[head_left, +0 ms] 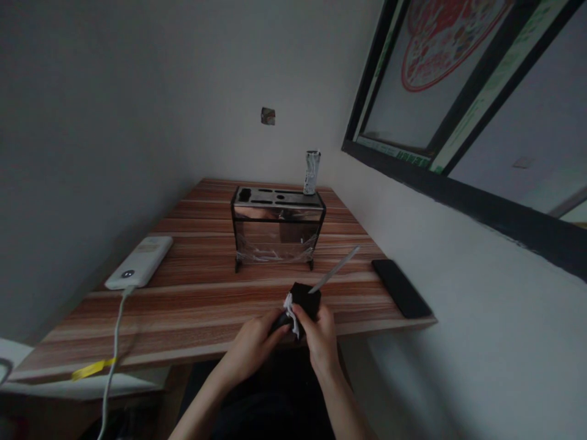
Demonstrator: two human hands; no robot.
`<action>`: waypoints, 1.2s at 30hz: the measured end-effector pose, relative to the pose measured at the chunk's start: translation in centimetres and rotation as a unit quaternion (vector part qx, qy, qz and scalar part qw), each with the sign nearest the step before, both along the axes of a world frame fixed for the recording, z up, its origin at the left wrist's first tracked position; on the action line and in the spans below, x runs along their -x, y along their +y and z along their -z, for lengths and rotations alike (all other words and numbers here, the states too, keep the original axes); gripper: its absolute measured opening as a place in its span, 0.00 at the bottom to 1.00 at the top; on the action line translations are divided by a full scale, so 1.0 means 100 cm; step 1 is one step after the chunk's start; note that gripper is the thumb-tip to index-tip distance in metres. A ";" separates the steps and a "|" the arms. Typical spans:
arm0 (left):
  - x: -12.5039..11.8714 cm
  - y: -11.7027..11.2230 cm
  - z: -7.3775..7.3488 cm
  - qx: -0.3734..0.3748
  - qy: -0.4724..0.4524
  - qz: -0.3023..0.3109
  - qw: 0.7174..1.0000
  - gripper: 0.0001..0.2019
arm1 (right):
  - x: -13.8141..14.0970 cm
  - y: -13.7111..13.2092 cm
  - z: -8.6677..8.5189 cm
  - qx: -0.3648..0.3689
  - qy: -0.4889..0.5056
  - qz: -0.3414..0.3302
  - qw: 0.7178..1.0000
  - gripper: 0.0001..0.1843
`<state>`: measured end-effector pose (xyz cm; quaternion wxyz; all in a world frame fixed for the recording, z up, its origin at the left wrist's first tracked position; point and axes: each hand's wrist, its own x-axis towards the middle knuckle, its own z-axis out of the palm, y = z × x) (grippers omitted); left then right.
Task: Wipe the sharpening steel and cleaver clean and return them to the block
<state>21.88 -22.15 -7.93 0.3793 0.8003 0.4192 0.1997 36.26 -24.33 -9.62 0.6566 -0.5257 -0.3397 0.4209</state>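
Close to the table's front edge, my left hand point(254, 342) is closed around the dark handle of what looks like a knife. Its narrow grey blade point(338, 266) slants up to the right, in line with that handle. My right hand point(322, 336) grips a black piece point(303, 296), cloth or pad, wrapped about the blade's lower part, with the thumb pressed on it. Crumpled white material point(290, 305) sticks out between both hands. Beyond them stands a metal knife holder point(279, 212) with slots in its top and a see-through front.
A narrow white packet-like thing point(312, 173) stands upright on the holder's right end. On the left lies a white power bank point(140, 263), its cable point(117, 333) hanging over the front edge beside yellow tape point(94, 369). A black phone point(400, 288) lies by the right wall.
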 end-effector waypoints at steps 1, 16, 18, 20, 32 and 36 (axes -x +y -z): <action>0.000 0.000 0.001 -0.001 0.001 0.000 1.000 0.15 | -0.001 0.000 0.001 -0.002 -0.001 0.000 1.000 0.16; -0.001 -0.001 0.000 -0.002 0.009 0.009 1.000 0.13 | -0.005 -0.003 0.002 -0.003 -0.016 0.012 1.000 0.15; -0.001 -0.001 0.000 -0.006 0.015 0.008 1.000 0.13 | -0.008 -0.002 0.001 0.000 -0.016 0.018 1.000 0.16; -0.002 -0.001 0.000 -0.007 0.023 0.008 1.000 0.12 | -0.013 -0.001 0.001 0.001 -0.025 0.025 0.999 0.15; 0.000 -0.003 -0.003 -0.017 0.061 0.013 0.998 0.12 | -0.066 0.015 -0.021 -0.031 0.020 0.073 0.997 0.18; 0.000 -0.004 -0.004 -0.023 0.061 0.019 0.998 0.10 | -0.083 0.019 -0.027 -0.058 0.020 0.096 0.993 0.17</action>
